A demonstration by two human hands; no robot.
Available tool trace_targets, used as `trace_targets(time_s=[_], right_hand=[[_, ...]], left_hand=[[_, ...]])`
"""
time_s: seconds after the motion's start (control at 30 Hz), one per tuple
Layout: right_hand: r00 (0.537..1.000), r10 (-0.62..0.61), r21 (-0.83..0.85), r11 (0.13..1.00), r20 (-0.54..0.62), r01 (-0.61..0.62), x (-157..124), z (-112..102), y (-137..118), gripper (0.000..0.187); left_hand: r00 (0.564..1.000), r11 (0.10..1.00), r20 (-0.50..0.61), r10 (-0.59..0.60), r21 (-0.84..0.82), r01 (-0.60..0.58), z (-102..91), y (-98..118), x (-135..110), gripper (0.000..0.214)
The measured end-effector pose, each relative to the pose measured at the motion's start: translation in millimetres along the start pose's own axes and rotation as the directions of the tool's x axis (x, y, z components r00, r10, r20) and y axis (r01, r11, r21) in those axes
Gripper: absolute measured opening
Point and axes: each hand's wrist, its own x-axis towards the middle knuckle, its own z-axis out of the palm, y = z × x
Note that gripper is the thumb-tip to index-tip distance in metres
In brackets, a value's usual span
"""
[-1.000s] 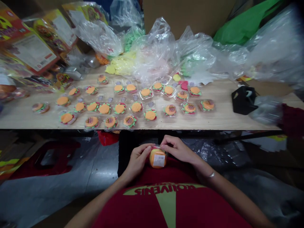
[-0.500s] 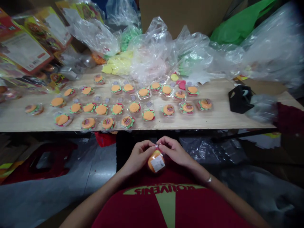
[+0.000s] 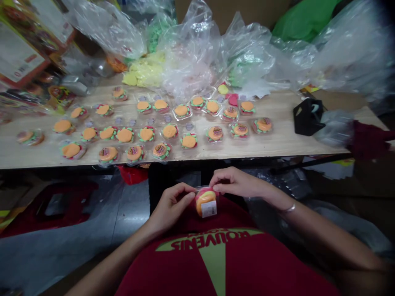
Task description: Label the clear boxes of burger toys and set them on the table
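Over my lap, in front of the table edge, I hold a toy burger in a clear plastic case point(image 3: 205, 201). A white barcode label covers its lower right side, and pink and yellow layers show at its top. My left hand point(image 3: 173, 203) pinches the case's left edge between thumb and fingers. My right hand point(image 3: 230, 182) pinches its upper right corner. On the table point(image 3: 197, 155), several more toy burgers stand in rows in clear cases; one near the front edge point(image 3: 161, 150) carries a printed sticker.
Clear plastic bags point(image 3: 194, 53) of coloured pieces line the back of the table. A black tape dispenser point(image 3: 307, 116) stands at the right. Printed packaging point(image 3: 21, 53) is heaped at the left. A dark red stool point(image 3: 58, 205) is on the floor at the left.
My hands have moved apart, from pinching together at the case's top to holding its two sides. The case has turned slightly and sits a little further right. The camera view has shifted.
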Motion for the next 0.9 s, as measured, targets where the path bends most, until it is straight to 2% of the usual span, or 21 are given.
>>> trace_targets(time_s=[0.13,0.27,0.37,0.47,0.7,0.9], right_hand=[[0.997,-0.016,-0.186,0.982,0.080,0.031,-1,-6,-14,0.013],[0.993,-0.053,-0.264,0.961,0.105,0.079,-3,-1,-16,0.016],[0.992,-0.082,-0.254,0.962,0.096,0.104,-7,4,-12,0.014],[0.996,-0.077,-0.218,0.973,0.035,0.083,-11,10,-6,0.013],[0.999,-0.019,-0.101,0.995,-0.044,0.014,-16,10,2,0.015],[0.999,-0.028,-0.130,0.991,-0.041,0.022,-17,8,5,0.014]], left_hand=[[0.994,0.999,0.109,-0.028,0.045,0.024,-1.3,8,0,0.023],[0.984,1.000,0.176,-0.025,0.011,0.024,3.4,9,4,0.024],[0.989,0.999,0.146,-0.017,0.042,0.011,9.5,10,7,0.025],[0.994,0.994,0.110,-0.010,0.107,-0.002,13.1,10,8,0.025],[0.982,0.992,0.186,0.038,0.111,-0.059,8.9,12,11,0.018],[0.998,0.978,0.052,0.039,0.203,-0.049,24.0,4,11,0.016]])
